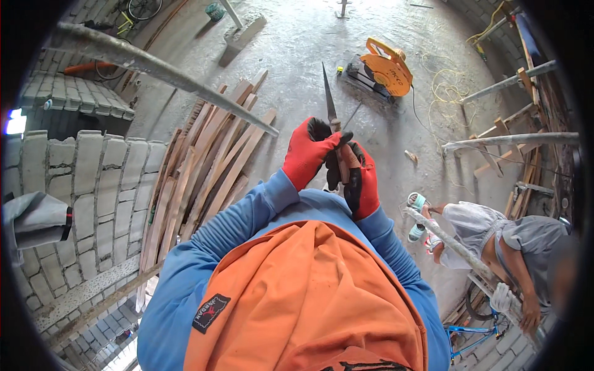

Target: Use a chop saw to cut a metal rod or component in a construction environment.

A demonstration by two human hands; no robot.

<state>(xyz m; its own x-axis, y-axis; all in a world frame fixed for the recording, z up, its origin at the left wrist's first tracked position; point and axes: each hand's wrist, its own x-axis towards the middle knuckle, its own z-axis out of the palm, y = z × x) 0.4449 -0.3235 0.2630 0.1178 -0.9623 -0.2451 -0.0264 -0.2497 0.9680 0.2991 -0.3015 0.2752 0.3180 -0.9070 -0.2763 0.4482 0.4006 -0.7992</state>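
In front of my chest I hold a tool with a long, narrow, dark blade [328, 93] that tapers to a point away from me. Its brown, wooden-looking handle [344, 162] shows between my gloves. My left hand [309, 151], in a red glove with black fingers, is closed at the upper handle near the blade's base. Lower down, my right hand [365, 185], in a matching glove, is wrapped round the handle. A thin straight line, perhaps a rod, shows beyond my fingers; I cannot tell whether it is held.
Wooden planks [210, 154] lie piled at left, beside a block wall [93, 185]. An orange cut-off saw [383, 71] stands on the concrete floor ahead, near a yellow cord [448, 89]. A metal pole [154, 65] slants across the upper left. Another person [495, 238] is at right behind a pole.
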